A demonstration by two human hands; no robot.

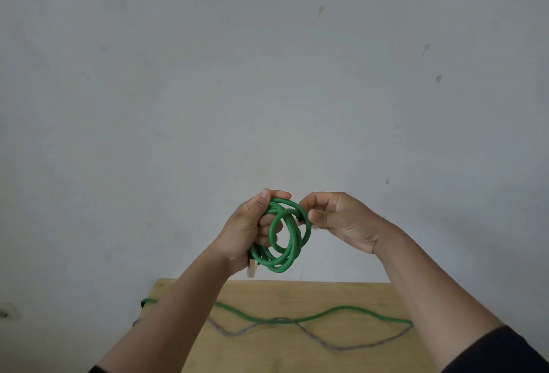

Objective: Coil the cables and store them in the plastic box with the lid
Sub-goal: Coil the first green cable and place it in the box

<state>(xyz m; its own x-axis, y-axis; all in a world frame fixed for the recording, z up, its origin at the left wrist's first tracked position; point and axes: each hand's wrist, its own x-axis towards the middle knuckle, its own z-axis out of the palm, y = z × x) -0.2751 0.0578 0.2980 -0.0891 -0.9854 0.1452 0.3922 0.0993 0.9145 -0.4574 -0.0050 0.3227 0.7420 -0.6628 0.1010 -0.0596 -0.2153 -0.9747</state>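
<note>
Two bare forearms rise from the bottom of the view, the right one ending in a dark sleeve (502,352) at the lower right corner. Both hands are held up in front of a pale wall (267,75), above the far edge of the desk (341,298).

The left hand (249,230) is closed around one side of a green coil (282,236), fingers through the loops and thumb on top. Several turns hang from it. A pale plug (251,271) dangles just under the heel of this hand. The right hand (338,218) is closed in a pinch on the top right of the coil; what it holds there is hidden by the fingers, probably the free end being tucked or wrapped.

Judged status: this cable is wound and appears to be at the securing stage. It is not yet stored.

Outstanding on the desk: a second green cable (341,311) lies uncoiled in a wavy line from the left edge to the right edge. A grey cable (326,344) lies uncoiled just nearer the camera, crossing the green one near the middle and running off toward the left edge.

The box and lid are not in view; their position and state cannot be reported.

Assessment: roughly one cable of three near finished, none seen stored. Remaining work is the two loose cables, placement in the box, and closing the lid
</note>
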